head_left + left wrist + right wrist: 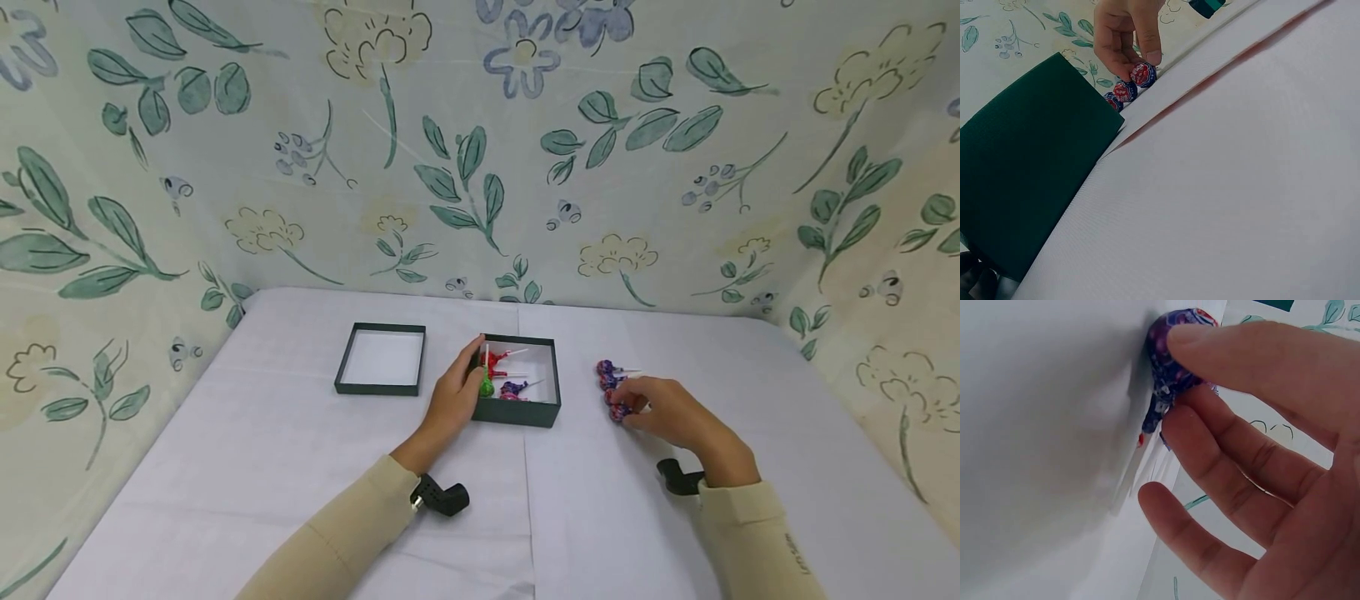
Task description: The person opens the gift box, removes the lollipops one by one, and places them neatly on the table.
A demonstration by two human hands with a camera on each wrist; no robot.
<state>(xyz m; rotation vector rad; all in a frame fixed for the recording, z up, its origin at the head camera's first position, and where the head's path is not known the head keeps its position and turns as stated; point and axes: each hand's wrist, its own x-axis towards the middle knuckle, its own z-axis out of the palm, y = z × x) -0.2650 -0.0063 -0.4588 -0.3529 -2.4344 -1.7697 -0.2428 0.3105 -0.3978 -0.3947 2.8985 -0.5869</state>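
Note:
My left hand (453,392) grips the left wall of a dark green box (521,413), thumb at the rim. In the box lie wrapped lollipops: a green lollipop (487,387) by the thumb, red lollipops (492,360) and a purple lollipop (513,390). To the right of the box, several purple-blue lollipops lie in a row on the table, sticks pointing right. My right hand (671,414) pinches the nearest lollipop (1175,353) of that row between thumb and fingers, close over the cloth. Its other fingers are spread in the right wrist view.
A shallow dark green box lid (381,389) with a white inside lies face up left of the box. White cloth (300,500) with a fold line covers the table. Floral fabric (480,167) hangs behind and at both sides.

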